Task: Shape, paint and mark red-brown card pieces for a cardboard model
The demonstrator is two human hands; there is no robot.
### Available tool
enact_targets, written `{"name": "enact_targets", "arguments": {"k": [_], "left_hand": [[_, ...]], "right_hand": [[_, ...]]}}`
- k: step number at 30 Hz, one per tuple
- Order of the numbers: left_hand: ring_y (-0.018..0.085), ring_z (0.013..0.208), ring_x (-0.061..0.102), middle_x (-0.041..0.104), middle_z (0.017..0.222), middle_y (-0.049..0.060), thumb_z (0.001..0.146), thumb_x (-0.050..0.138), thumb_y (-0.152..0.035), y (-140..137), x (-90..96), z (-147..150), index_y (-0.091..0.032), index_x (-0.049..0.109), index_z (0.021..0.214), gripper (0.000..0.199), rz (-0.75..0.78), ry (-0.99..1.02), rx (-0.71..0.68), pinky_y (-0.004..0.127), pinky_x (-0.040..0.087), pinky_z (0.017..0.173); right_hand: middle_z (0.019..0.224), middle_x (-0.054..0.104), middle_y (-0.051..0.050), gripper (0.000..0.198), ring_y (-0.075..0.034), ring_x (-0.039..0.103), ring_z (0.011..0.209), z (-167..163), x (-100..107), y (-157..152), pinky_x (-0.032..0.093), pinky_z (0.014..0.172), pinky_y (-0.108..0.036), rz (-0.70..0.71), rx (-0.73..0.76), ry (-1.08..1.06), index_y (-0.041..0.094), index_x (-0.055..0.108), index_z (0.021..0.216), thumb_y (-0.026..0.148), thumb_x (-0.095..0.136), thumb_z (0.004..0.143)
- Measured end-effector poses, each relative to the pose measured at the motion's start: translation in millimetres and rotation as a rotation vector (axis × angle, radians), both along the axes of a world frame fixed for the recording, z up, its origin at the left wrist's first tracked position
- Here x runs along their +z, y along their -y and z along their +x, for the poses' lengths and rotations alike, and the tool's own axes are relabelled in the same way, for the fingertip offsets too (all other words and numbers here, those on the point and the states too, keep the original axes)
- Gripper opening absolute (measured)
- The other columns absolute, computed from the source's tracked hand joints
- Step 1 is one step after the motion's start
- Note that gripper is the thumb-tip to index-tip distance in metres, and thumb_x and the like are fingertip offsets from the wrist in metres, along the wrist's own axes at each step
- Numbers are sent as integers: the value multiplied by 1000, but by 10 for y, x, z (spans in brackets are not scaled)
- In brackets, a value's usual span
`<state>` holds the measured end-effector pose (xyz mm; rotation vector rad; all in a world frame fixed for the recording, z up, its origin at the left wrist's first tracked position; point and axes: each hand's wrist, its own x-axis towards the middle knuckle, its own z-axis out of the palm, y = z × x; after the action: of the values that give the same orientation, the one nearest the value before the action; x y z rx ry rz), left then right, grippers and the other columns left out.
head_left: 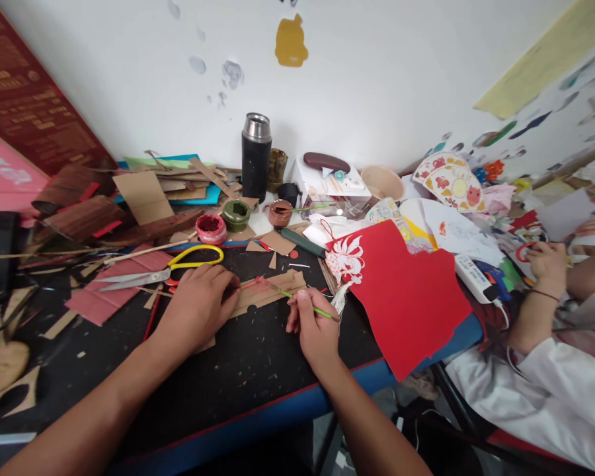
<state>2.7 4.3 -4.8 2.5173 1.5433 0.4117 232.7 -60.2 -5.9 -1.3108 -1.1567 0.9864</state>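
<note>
My left hand [198,307] rests on the left end of a brown cardboard strip [270,295], its fingers closed together. A thin reddish strip [248,283] sticks out from the fingertips, over the cardboard; its other end is hidden in the hand. Between the thumb and fingers of my right hand [315,327] is a slim paintbrush [322,311] with a green handle. The brush points left, and its red-stained bristles meet the end of the reddish strip. Yellow-handled scissors [196,256] lie open just beyond my left hand. Behind stand open jars of red [211,229], green [236,215] and brown paint [280,213].
A black flask [256,158] stands near the wall. Red paper [406,297] overhangs the table edge on the right, beside a white power strip [477,279]. Cardboard scraps and bark-like pieces [84,218] crowd the left. Another person's hand [545,268] works at far right.
</note>
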Motion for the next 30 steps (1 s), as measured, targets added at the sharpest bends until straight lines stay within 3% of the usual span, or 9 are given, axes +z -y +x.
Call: {"name": "enact_targets", "arguments": {"k": [30], "left_hand": [[33,97,67,74,96,10,100,58,-29,-4,-8,5,-22,71,92,17,-1,13,-1,47,48,88]], "right_hand": [[49,57,4,55,-13,55,41,15,11,26,40,44,-23,-47,0,-78,21,66,82,70,59,105]]}}
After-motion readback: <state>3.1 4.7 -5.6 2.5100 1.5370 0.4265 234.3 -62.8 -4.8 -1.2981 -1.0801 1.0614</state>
